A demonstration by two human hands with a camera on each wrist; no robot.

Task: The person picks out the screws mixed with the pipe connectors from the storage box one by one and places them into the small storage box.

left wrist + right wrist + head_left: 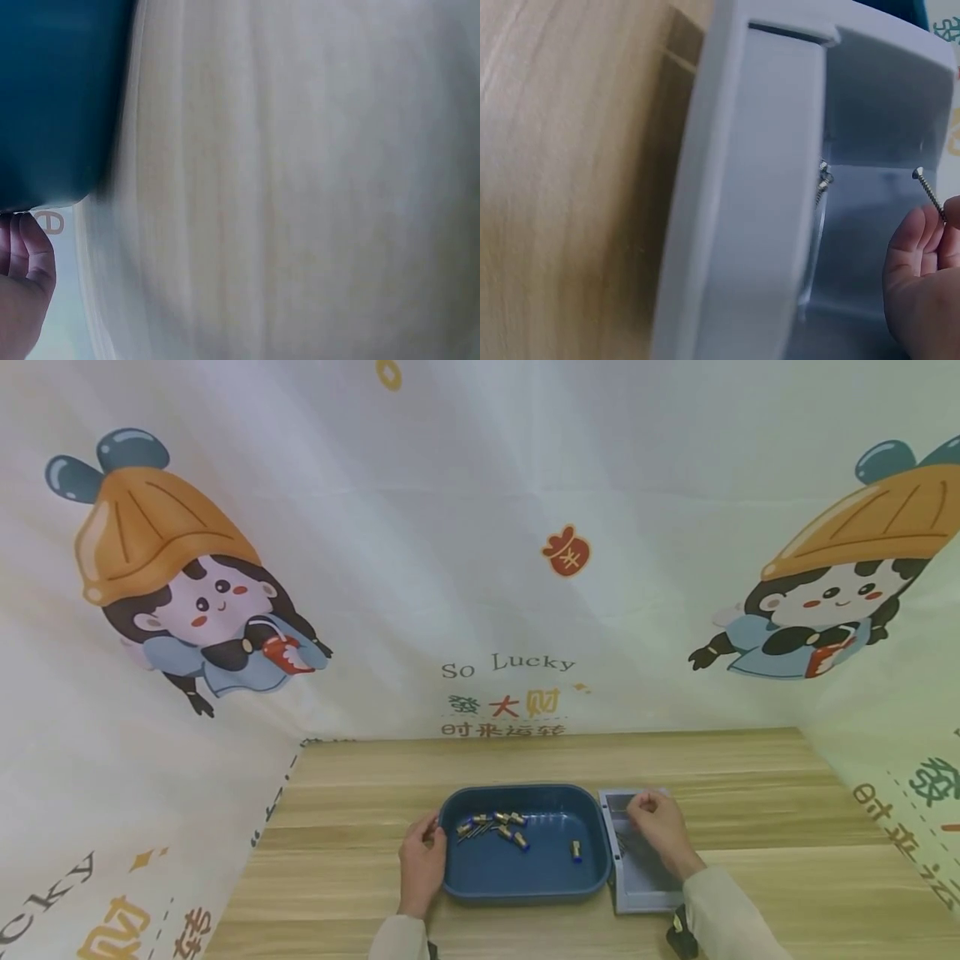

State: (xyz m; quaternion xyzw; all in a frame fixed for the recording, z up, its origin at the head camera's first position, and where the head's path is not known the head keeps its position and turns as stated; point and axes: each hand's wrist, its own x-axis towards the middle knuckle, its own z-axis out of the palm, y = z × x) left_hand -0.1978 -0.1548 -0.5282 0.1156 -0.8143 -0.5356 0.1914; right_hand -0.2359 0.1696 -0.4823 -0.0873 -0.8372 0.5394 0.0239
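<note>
On the wooden table stands a blue plastic basin (517, 875). Several brass fittings with blue ends (521, 841) and a few thin screws (474, 832) lie in its left half, and a single fitting (576, 850) lies to the right. My left hand (422, 864) holds the basin's left rim with bent fingers. Over the grey open box (648, 870) on the right, my right hand (662, 828) pinches a screw (930, 193) between thumb and fingers. More screws (823, 180) lie inside the box, partly hidden by its wall.
The grey box stands right against the basin's right side. Printed cloth (420, 568) hangs behind the wooden table (322, 860) and along both sides. A dark object (681, 935) shows beside the right sleeve.
</note>
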